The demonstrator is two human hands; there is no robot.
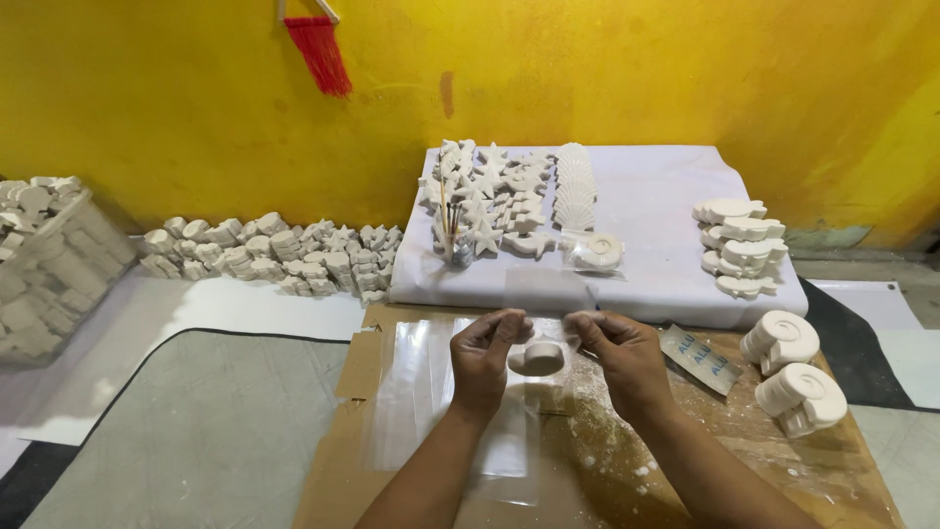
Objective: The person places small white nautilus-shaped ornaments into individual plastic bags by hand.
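In the head view, both forearms reach forward over a sheet of brown cardboard (627, 460). The left hand (487, 355) and the right hand (619, 355) are raised a little, knuckles up, and each pinches with thumb and fingers the top edge of a clear plastic bag (541, 294). A white shell-shaped plaster piece (538, 358) sits between the two hands; it seems to be inside the bag.

Behind the hands, a small clear cup (457, 247) on a white cloth (646, 196) holds several thin brushes. At the far left, a clear bin (44, 269) is full of white plaster pieces. Two stacks of spiral plaster shells (795, 372) stand to the right on the cardboard.
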